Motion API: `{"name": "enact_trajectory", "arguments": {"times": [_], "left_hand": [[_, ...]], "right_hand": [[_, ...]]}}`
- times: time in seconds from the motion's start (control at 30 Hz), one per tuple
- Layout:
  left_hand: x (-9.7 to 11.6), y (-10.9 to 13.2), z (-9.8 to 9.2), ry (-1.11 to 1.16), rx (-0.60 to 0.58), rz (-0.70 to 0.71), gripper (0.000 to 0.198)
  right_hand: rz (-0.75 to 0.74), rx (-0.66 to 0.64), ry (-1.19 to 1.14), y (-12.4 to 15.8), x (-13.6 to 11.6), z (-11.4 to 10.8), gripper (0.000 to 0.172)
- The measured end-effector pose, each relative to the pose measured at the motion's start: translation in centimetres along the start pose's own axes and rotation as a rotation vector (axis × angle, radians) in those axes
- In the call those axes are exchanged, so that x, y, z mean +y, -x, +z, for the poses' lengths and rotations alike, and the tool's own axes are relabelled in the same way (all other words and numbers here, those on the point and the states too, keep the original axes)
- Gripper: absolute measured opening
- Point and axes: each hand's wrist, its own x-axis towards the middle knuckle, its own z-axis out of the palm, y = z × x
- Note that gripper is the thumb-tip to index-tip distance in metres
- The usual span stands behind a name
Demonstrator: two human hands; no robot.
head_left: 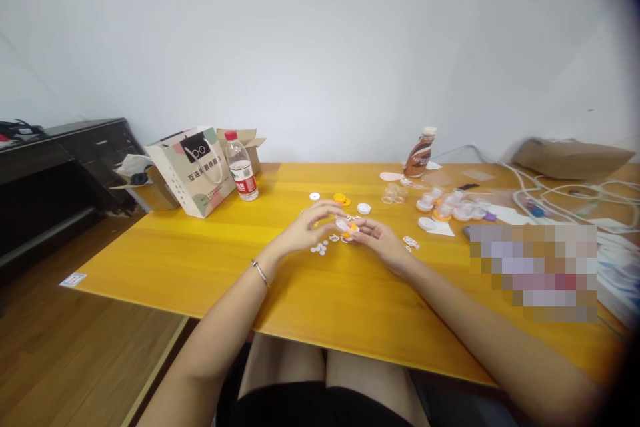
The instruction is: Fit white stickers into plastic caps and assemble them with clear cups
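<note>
Between my hands is a small clear and orange plastic piece (347, 227), held up over the table. The fingers of my right hand (377, 240) close on its right side. My left hand (305, 230) curves round its left side with thumb and fingers apart; whether a fingertip touches the piece is hard to tell. Small white discs (319, 249) lie below my left hand. Orange rings (341, 199) and a white round part (364, 209) lie beyond my hands, and white cut-out pieces (411, 242) lie to the right.
On the wooden table (200, 260) stand a paper bag (195, 177) and a water bottle (243, 170) at left. A brown drink bottle (420, 153), assembled clear-and-orange parts (453, 205), white cables (550, 190) and a brown paper package (570, 159) are at right.
</note>
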Motion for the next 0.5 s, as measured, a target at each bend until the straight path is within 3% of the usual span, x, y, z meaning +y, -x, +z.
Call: {"name": "enact_trajectory", "arguments": {"times": [0.07,0.13,0.2,0.3,0.37,0.43,0.5], "left_hand": [[0.13,0.06,-0.02,-0.006,0.044,0.009,0.038],[0.02,0.07,0.09,-0.042,0.071,-0.088,0.036],[-0.22,0.07,0.24,-0.076,0.028,-0.142,0.031],[-0.40,0.09,0.41,-0.055,-0.052,-0.004,0.028],[-0.32,0.12,0.48,-0.028,-0.030,0.045,0.040],[-0.20,0.11,0.49,-0.042,0.014,-0.052,0.044],[-0.10,0.06,0.41,-0.075,0.013,-0.154,0.035]], "right_hand": [[-0.003,0.012,-0.007,-0.04,0.00,0.00,0.029],[-0.006,0.008,-0.015,-0.08,0.07,0.01,0.029],[0.006,-0.010,-0.013,-0.09,0.17,0.01,0.028],[0.023,-0.013,-0.013,-0.12,0.20,-0.06,0.025],[0.016,0.007,-0.023,-0.12,0.09,-0.09,0.025],[0.004,0.022,-0.033,-0.11,-0.07,-0.08,0.025],[0.001,0.016,-0.036,-0.10,-0.17,-0.07,0.026]]}}
